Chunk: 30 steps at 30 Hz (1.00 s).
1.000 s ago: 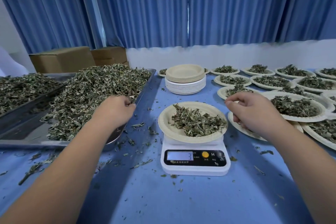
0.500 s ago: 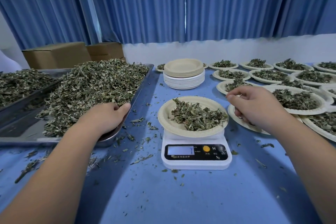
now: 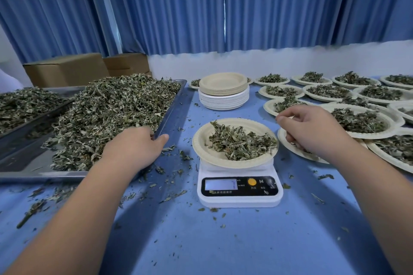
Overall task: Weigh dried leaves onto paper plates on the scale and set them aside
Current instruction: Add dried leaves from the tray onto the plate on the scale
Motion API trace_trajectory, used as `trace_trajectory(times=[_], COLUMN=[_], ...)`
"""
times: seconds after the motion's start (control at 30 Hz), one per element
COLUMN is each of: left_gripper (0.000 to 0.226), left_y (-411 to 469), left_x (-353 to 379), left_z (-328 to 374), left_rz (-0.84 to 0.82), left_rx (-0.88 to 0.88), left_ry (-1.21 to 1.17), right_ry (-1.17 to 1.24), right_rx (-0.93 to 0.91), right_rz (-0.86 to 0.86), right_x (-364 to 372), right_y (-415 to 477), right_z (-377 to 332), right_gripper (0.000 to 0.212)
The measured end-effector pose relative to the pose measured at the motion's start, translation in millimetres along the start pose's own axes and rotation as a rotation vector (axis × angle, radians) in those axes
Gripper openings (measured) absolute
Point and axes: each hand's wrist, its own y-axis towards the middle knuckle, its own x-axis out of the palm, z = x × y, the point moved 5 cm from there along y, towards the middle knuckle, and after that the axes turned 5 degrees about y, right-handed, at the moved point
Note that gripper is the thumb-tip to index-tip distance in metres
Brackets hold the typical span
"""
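Adjusting the weighed portion
Your left hand [image 3: 134,147] rests open at the tray [image 3: 173,105] corner; your right hand [image 3: 312,131] curls beside the plate [image 3: 201,152], grip unclear. Next, read the scale [image 3: 239,196].

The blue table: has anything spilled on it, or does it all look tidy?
Yes. Loose leaf scraps lie scattered on the table between the metal tray and the scale, with a few more in front of the scale. They have landed outside the tray.
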Motion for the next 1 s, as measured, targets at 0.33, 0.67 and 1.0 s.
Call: trace_trajectory(times=[0.33,0.67,1.0], left_gripper=[0.016,0.022,0.019], left_y=[-31,-33,-21], left_x=[-8,4,7], left_z=[54,62,88], left_rz=[0.127,-0.116,-0.111], left_rx=[0.200,0.135,0.002], left_ry=[-0.516,-0.991,-1.387], right_ry=[-0.191,-0.012,0.426], right_rx=[0.064,0.230,0.335], right_rz=[-0.060,-0.104,0.026], right_x=[8,14,3], right_y=[-6,-9,-6], right_z=[-7,-2,-1], right_gripper=[0.025,0.029,0.010])
